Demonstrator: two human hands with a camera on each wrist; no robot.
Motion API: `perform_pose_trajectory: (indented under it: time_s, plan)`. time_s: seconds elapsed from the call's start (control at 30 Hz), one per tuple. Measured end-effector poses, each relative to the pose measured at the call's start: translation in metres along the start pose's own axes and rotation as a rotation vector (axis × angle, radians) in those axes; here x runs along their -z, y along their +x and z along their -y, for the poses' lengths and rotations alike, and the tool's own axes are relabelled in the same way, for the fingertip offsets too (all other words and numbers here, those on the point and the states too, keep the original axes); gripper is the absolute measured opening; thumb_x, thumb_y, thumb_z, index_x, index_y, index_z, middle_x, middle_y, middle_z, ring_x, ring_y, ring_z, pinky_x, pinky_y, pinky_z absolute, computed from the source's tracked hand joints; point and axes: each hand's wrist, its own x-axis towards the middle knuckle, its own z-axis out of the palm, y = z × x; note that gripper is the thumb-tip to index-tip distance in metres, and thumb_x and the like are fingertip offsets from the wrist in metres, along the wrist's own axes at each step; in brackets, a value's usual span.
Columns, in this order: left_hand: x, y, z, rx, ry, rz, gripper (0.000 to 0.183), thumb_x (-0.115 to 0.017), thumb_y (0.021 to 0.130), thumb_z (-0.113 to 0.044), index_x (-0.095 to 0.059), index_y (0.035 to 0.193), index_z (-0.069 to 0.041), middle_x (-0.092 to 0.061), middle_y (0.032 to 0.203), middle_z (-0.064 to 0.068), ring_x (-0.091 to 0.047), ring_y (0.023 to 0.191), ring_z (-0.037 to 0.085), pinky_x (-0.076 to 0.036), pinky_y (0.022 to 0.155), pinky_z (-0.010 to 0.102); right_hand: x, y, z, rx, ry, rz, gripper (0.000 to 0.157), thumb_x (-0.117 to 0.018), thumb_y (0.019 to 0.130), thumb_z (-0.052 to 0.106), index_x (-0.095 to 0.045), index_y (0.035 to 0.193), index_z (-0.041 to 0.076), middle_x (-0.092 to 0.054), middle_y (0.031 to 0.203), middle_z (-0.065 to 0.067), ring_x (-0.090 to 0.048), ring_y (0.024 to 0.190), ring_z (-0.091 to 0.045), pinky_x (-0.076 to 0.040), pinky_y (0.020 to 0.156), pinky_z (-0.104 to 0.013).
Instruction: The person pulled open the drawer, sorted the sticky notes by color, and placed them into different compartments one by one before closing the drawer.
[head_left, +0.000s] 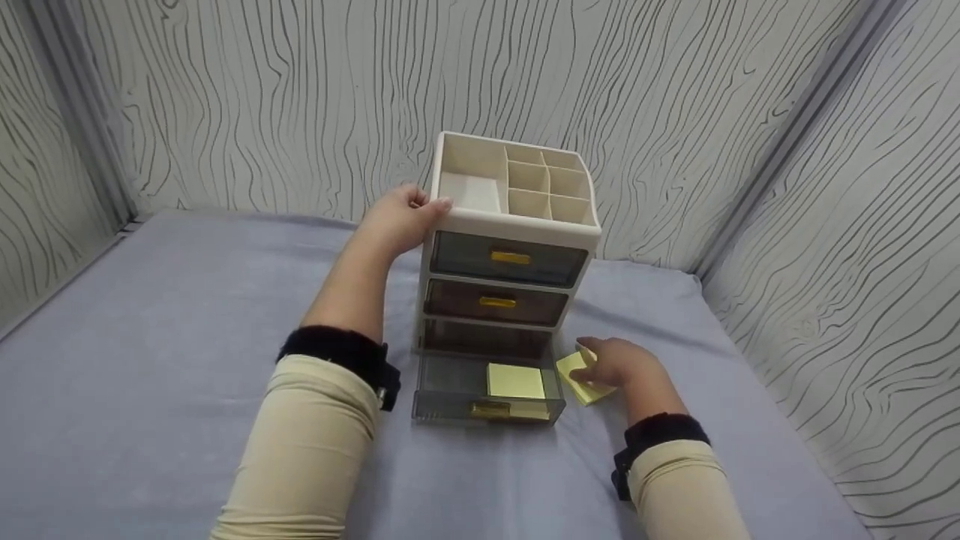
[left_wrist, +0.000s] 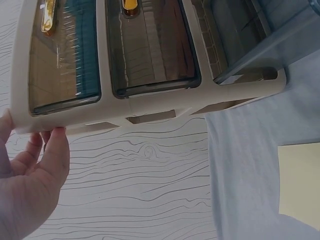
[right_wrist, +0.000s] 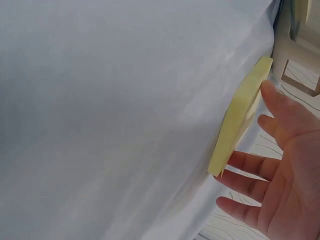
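Observation:
A white desktop drawer organizer (head_left: 517, 219) stands upright, with smoky drawers and gold handles. My left hand (head_left: 401, 219) grips its upper left edge, thumb over the front rim; the left wrist view shows the fingertips (left_wrist: 59, 137) against its side. The bottom drawer (head_left: 450, 379) is pulled out, and a yellow sticky note pad (head_left: 516, 381) lies in its right part. Right of that drawer, my right hand (head_left: 622, 366) holds another yellow sticky note pad (head_left: 574, 379) between thumb and fingers. The right wrist view shows this pad (right_wrist: 237, 120) edge-on, close to the cloth.
Open compartments (head_left: 529, 180) divide the organizer's top. A pale blue-grey cloth (head_left: 187, 375) covers the table. Wood-grain panels (head_left: 300, 97) enclose the back and sides. A pale yellow rectangle (left_wrist: 300, 185) is cut off at the left wrist view's right edge; I cannot tell what it is.

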Motion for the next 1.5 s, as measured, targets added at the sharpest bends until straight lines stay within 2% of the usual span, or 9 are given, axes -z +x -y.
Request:
perform_pose_trajectory:
  time_s: [0.17, 0.33, 0.6, 0.7, 0.83, 0.97, 1.23, 1.5]
  plan:
    - [0.001, 0.000, 0.003, -0.001, 0.003, -0.001, 0.038, -0.049, 0.091, -0.046, -0.050, 0.102, -0.010, -0.056, 0.111, 0.008, -0.051, 0.101, 0.023, -0.041, 0.089, 0.041, -0.003, -0.002, 0.001, -0.006, -0.014, -0.011, 0.061, -0.065, 0.078, 0.050, -0.059, 0.120, 0.008, -0.060, 0.116, -0.015, -0.052, 0.110, -0.036, -0.038, 0.093, -0.048]
    - [0.002, 0.000, 0.002, -0.005, -0.012, 0.001, 0.037, -0.049, 0.091, -0.046, -0.049, 0.100, -0.010, -0.056, 0.111, 0.008, -0.051, 0.100, 0.023, -0.041, 0.089, 0.041, 0.001, -0.006, 0.003, -0.002, -0.013, -0.030, 0.057, -0.072, 0.071, 0.048, -0.065, 0.107, 0.005, -0.064, 0.107, -0.012, -0.056, 0.101, -0.032, -0.042, 0.089, -0.045]
    - [0.001, -0.002, -0.001, 0.012, -0.055, 0.010, 0.036, -0.050, 0.091, -0.045, -0.049, 0.099, -0.010, -0.055, 0.113, 0.007, -0.052, 0.099, 0.022, -0.041, 0.088, 0.039, 0.011, -0.011, 0.001, 0.008, 0.023, 0.070, 0.059, -0.083, 0.061, 0.026, -0.062, 0.112, 0.004, -0.060, 0.113, -0.012, -0.053, 0.104, -0.029, -0.040, 0.092, -0.045]
    - [0.001, -0.002, -0.002, 0.016, -0.059, 0.002, 0.035, -0.050, 0.091, -0.045, -0.049, 0.098, -0.010, -0.055, 0.112, 0.007, -0.053, 0.098, 0.021, -0.042, 0.087, 0.038, 0.013, -0.012, -0.001, 0.037, 0.006, 0.078, 0.054, -0.083, 0.059, 0.021, -0.063, 0.106, 0.005, -0.061, 0.105, -0.010, -0.054, 0.097, -0.026, -0.042, 0.088, -0.044]
    - [0.000, -0.001, -0.001, 0.013, -0.052, 0.001, 0.037, -0.050, 0.091, -0.046, -0.049, 0.099, -0.010, -0.055, 0.113, 0.007, -0.053, 0.098, 0.022, -0.042, 0.086, 0.038, 0.013, -0.012, -0.004, 0.056, -0.016, 0.064, 0.044, -0.084, 0.058, 0.020, -0.060, 0.093, 0.006, -0.059, 0.087, -0.005, -0.053, 0.081, -0.021, -0.045, 0.079, -0.040]
    - [0.000, -0.002, -0.001, 0.012, -0.044, 0.004, 0.037, -0.050, 0.091, -0.046, -0.049, 0.101, -0.010, -0.054, 0.115, 0.007, -0.052, 0.100, 0.022, -0.042, 0.088, 0.039, 0.011, -0.012, -0.005, 0.075, -0.010, 0.047, 0.042, -0.083, 0.059, 0.018, -0.056, 0.088, 0.006, -0.055, 0.079, -0.002, -0.049, 0.074, -0.019, -0.044, 0.072, -0.037]
    - [0.000, -0.004, -0.002, 0.024, -0.048, 0.011, 0.038, -0.049, 0.091, -0.046, -0.049, 0.103, -0.011, -0.054, 0.114, 0.007, -0.051, 0.102, 0.023, -0.041, 0.090, 0.041, 0.007, -0.015, -0.010, 0.094, 0.009, 0.078, 0.044, -0.082, 0.061, 0.019, -0.061, 0.099, 0.010, -0.061, 0.100, -0.010, -0.055, 0.095, -0.028, -0.042, 0.086, -0.045]
    - [0.000, -0.003, -0.001, 0.006, -0.008, 0.001, 0.039, -0.049, 0.091, -0.048, -0.050, 0.103, -0.010, -0.055, 0.114, 0.007, -0.051, 0.102, 0.023, -0.041, 0.090, 0.042, 0.004, -0.016, -0.009, 0.096, 0.006, 0.086, 0.037, -0.081, 0.064, 0.020, -0.059, 0.091, 0.009, -0.058, 0.087, -0.004, -0.053, 0.081, -0.021, -0.044, 0.076, -0.039]
